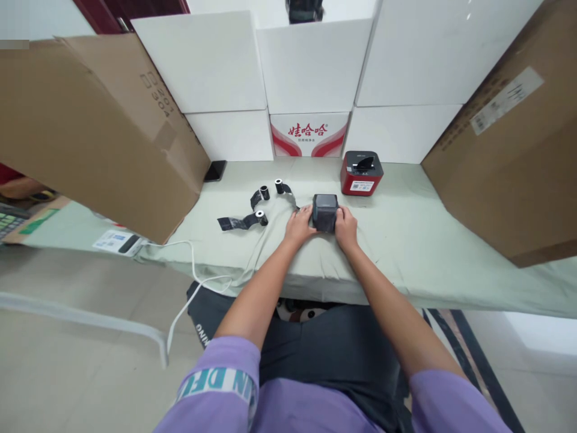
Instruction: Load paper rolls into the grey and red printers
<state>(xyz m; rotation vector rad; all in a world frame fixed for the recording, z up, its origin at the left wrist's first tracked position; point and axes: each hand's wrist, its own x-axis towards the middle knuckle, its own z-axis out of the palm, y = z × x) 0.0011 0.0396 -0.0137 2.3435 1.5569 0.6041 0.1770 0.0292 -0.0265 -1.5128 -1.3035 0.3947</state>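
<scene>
A small dark box-shaped device (325, 215) with a glossy top rests on the cloth-covered table in front of me. My left hand (300, 225) grips its left side, with the fingertips partly hidden. On the opposite side, my right hand (346, 227) is closed around the right edge. Left of my hands lie three small white-cored rolls with black strips trailing from them: one roll (264, 192) at the back left, another roll (279, 185) closest to the device, and a front roll (260, 218) with its strip stretched leftward.
A red box-shaped device (362, 180) with a black top stands behind my right hand. White boxes (311, 66) line the back. Large cardboard boxes flank the table, one left (99, 132) and one right (509, 168). A phone (215, 171) and a white cable (193, 258) lie on the left.
</scene>
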